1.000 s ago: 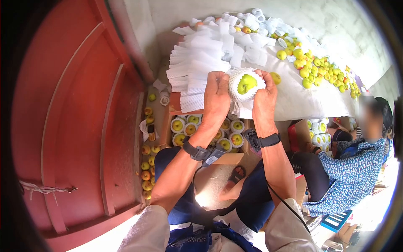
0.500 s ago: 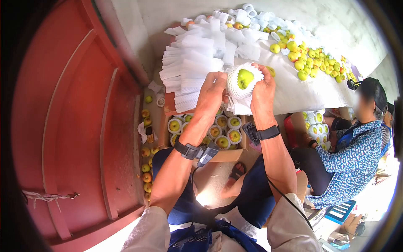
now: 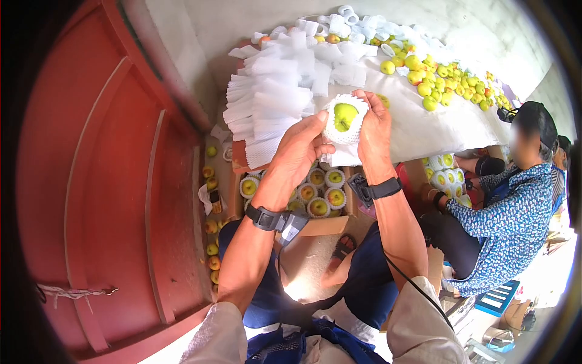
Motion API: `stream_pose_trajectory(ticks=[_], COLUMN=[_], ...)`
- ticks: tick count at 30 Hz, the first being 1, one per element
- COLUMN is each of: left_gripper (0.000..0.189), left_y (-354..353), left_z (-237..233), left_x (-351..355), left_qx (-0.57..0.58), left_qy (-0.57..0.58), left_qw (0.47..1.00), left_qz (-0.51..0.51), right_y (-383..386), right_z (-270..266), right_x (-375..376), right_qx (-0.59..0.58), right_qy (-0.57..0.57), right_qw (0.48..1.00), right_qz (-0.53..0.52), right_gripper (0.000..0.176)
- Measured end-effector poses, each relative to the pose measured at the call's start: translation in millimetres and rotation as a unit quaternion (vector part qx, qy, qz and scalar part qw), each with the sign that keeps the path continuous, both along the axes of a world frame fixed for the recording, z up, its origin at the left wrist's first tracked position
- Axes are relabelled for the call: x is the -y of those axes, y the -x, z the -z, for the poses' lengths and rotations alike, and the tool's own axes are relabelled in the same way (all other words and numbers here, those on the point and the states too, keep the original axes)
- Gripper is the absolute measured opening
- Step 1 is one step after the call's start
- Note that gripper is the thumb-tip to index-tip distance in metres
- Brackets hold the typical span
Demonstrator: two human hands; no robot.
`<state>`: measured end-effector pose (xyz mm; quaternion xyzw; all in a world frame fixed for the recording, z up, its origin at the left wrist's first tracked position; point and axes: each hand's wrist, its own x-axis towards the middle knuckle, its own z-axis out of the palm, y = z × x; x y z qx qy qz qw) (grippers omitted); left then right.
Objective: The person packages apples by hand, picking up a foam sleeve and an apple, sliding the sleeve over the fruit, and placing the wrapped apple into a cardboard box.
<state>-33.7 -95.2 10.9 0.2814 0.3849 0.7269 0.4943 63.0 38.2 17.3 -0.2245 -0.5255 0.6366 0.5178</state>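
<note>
White foam net [image 3: 336,134] wraps the apple [image 3: 345,115] held up just beyond the near edge of the carton, in front of the desk [image 3: 418,136], its mouth turned towards the wearer, probably so that the rim and the fruit's stem end can both be seen. The hands are apart, one on either side of it: the right hand [image 3: 374,124] pinches the net's right side, which seems to steady the round fruit, while the left hand [image 3: 300,145] lays its thumb at the left side with fingers curled low; how firmly these grip, I cannot tell. Flat foam sleeves [image 3: 273,97] lie fanned and overlapping on the desk, likely so that single ones lift away easily. Loose apples [image 3: 448,82] are heaped further right, apart from most of the sleeves. Below the wrists, an open carton [image 3: 324,227] holds netted apples [image 3: 318,207] side by side, the foam presumably cushioning them where they touch. At the right, another person [image 3: 503,224] sits beside more netted fruit.
</note>
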Motion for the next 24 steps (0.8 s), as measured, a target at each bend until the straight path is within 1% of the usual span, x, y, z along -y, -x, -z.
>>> stream_pose_trajectory(ticks=[2,3,5,9,11,15,17,18,21,23,24], left_gripper=[0.041,0.041,0.042,0.046,0.049,0.049,0.049,0.049,0.047,0.045,0.045], left_y=[-1.2,-1.3,-0.8,1.1,0.6,-3.8,-0.2,2.2,8.3,10.8,11.1], left_z=[-0.5,1.3,6.1,7.6,7.1,2.0,2.2,3.3,4.7,3.8,1.5], left_x=[3.3,1.7,-2.9,-4.7,-5.2,-5.2,-5.3,-4.6,-4.5,-4.1,-1.5], left_qx=[0.039,0.038,0.112,0.122,0.160,0.155,0.164,0.163,0.132,0.076,0.076], left_qy=[-0.030,-0.030,-0.038,-0.061,-0.062,-0.073,-0.074,-0.075,-0.084,-0.086,-0.087], left_qw=[0.998,0.998,0.993,0.990,0.985,0.984,0.983,0.983,0.988,0.992,0.992], left_qz=[0.030,0.031,0.030,0.019,0.027,0.043,0.030,0.027,-0.004,-0.042,-0.044], right_y=[-2.1,-2.2,-1.5,1.4,4.4,-0.5,-4.3,-4.8,-6.4,-12.2,-14.5], right_z=[-2.6,-1.4,0.6,2.7,5.3,-1.7,-5.9,-5.9,-11.4,-23.4,-29.6], right_x=[3.4,1.8,-1.7,-1.1,-2.3,-1.0,-1.0,-0.4,7.6,18.2,25.4], right_qx=[-0.018,-0.019,-0.012,-0.006,0.009,0.022,0.077,0.076,0.079,0.078,0.078], right_qy=[-0.009,-0.009,-0.036,-0.024,-0.074,-0.084,-0.114,-0.116,-0.131,-0.105,-0.106], right_qw=[1.000,1.000,0.999,0.999,0.995,0.994,0.988,0.988,0.987,0.991,0.991], right_qz=[-0.001,0.000,0.027,0.037,0.069,0.073,0.069,0.066,0.051,0.038,0.036], right_gripper=[0.023,0.023,0.024,0.026,0.028,0.031,0.032,0.032,0.031,0.031,0.031])
